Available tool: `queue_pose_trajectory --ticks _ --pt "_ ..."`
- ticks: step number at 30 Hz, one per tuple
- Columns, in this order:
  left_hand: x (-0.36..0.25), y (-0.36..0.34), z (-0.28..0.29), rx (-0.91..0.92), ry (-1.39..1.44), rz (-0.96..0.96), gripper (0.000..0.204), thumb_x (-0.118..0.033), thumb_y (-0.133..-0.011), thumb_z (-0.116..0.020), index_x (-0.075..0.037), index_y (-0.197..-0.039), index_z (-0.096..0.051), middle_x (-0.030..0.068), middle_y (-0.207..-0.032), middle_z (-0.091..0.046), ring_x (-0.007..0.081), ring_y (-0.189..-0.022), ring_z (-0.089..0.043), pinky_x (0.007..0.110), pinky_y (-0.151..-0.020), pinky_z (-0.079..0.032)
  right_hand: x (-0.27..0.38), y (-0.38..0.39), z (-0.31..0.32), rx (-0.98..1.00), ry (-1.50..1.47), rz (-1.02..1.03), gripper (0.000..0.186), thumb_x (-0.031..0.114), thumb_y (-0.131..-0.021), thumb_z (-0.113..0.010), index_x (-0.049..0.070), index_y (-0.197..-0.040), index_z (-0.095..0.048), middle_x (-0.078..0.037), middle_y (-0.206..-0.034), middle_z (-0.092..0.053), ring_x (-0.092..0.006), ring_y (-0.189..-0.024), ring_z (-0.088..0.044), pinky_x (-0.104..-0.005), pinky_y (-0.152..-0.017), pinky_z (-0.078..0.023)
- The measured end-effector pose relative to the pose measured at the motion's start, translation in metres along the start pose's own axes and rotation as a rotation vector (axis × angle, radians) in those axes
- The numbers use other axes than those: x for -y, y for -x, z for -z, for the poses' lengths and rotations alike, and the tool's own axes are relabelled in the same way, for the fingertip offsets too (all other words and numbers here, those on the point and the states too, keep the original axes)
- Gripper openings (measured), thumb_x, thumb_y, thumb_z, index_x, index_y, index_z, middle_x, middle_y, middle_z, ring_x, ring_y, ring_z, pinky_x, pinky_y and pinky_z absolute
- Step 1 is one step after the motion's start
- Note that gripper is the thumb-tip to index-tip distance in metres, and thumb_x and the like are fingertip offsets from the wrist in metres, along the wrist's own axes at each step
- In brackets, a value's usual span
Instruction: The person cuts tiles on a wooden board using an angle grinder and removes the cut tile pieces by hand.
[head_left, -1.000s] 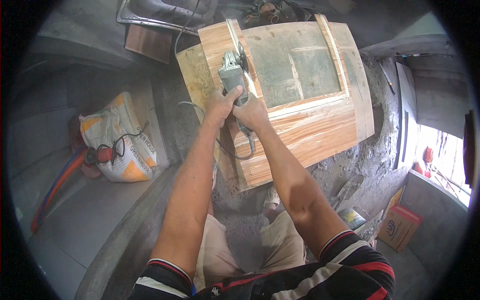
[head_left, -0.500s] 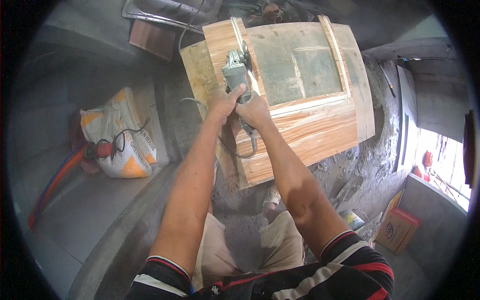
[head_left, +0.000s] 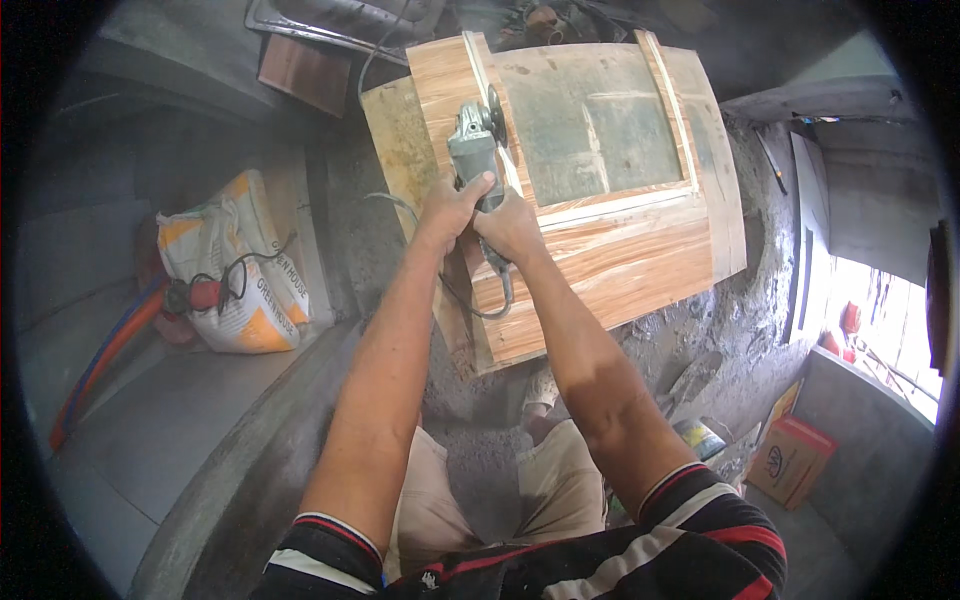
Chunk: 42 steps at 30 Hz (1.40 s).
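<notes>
Both my hands are wrapped round an angle grinder (head_left: 474, 150) with a grey body and a metal head. My left hand (head_left: 450, 208) grips its left side, the thumb lying over the top of the body. From the right, my right hand (head_left: 510, 222) closes on the rear part. The grinder's disc (head_left: 496, 113) stands on edge at the right of the head, over the pale strip along a wood-grained tile (head_left: 600, 262) with a U-shaped outline. That tile lies on a worn board (head_left: 735, 225). The grinder's cord (head_left: 490, 312) loops below my hands.
White and orange sacks (head_left: 240, 270) lie at the left, with a red power tool (head_left: 200, 294) on top. A cardboard box (head_left: 790, 460) stands at the lower right. Beyond the board are a metal sink (head_left: 345, 25) and a brown tile (head_left: 304, 76). Rough cement covers the floor (head_left: 690, 340).
The grinder has shifted very slightly along the strip, both hands keeping their grip. The surroundings have moved a little in the picture with the head.
</notes>
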<state>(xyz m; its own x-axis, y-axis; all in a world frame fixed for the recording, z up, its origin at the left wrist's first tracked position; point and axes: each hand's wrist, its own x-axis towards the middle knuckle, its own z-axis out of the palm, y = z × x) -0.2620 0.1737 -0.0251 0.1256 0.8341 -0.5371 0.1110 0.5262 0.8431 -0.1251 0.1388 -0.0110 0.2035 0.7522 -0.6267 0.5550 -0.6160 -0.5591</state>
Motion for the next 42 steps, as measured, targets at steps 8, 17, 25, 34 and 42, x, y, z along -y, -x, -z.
queue_pose_trajectory --ticks 8,17,25,34,42 --pt "0.006 0.005 0.000 0.058 0.085 0.032 0.061 -0.039 -0.094 -0.083 0.010 -0.128 -0.069 0.0183 -0.110 -0.076 0.0216 -0.096 -0.072 0.038 -0.084 -0.056 -0.011 0.001 -0.009 -0.071 -0.034 0.056 0.076 0.045 -0.082 -0.083 -0.012 -0.130 -0.067 -0.036 -0.119 -0.075 -0.0468 -0.120 -0.074 -0.0493 -0.103 -0.057" --pt "0.014 0.001 0.002 0.030 0.076 0.021 0.071 -0.047 -0.091 -0.084 0.012 -0.126 -0.067 0.0186 -0.108 -0.075 0.0236 -0.093 -0.072 0.038 -0.084 -0.056 0.000 0.008 -0.002 0.019 -0.020 0.002 0.082 0.050 -0.082 -0.082 -0.011 -0.135 -0.064 -0.037 -0.133 -0.070 -0.0476 -0.131 -0.068 -0.0510 -0.112 -0.054" --pt "0.008 0.008 -0.003 0.039 0.079 0.002 0.063 -0.043 -0.093 -0.084 0.010 -0.125 -0.068 0.0174 -0.106 -0.076 0.0223 -0.092 -0.072 0.038 -0.082 -0.057 -0.010 0.004 -0.004 0.012 -0.021 0.010 0.086 0.052 -0.081 -0.083 -0.008 -0.139 -0.063 -0.036 -0.135 -0.070 -0.0469 -0.133 -0.067 -0.0507 -0.113 -0.053" --pt "0.016 0.010 -0.001 0.060 0.041 0.023 0.064 -0.043 -0.095 -0.084 0.007 -0.132 -0.068 0.0157 -0.115 -0.075 0.0214 -0.097 -0.071 0.039 -0.087 -0.057 -0.017 0.008 -0.009 -0.004 0.032 -0.018 0.088 0.055 -0.080 -0.082 -0.005 -0.141 -0.064 -0.035 -0.138 -0.069 -0.0477 -0.134 -0.066 -0.0521 -0.115 -0.052" --pt "0.015 0.015 -0.002 0.072 0.021 0.044 0.066 -0.045 -0.095 -0.083 0.006 -0.133 -0.068 0.0156 -0.116 -0.075 0.0220 -0.100 -0.072 0.039 -0.090 -0.057 -0.015 0.015 -0.005 0.008 0.036 -0.037 0.086 0.054 -0.081 -0.082 -0.005 -0.140 -0.064 -0.035 -0.138 -0.070 -0.0471 -0.135 -0.066 -0.0522 -0.114 -0.052"
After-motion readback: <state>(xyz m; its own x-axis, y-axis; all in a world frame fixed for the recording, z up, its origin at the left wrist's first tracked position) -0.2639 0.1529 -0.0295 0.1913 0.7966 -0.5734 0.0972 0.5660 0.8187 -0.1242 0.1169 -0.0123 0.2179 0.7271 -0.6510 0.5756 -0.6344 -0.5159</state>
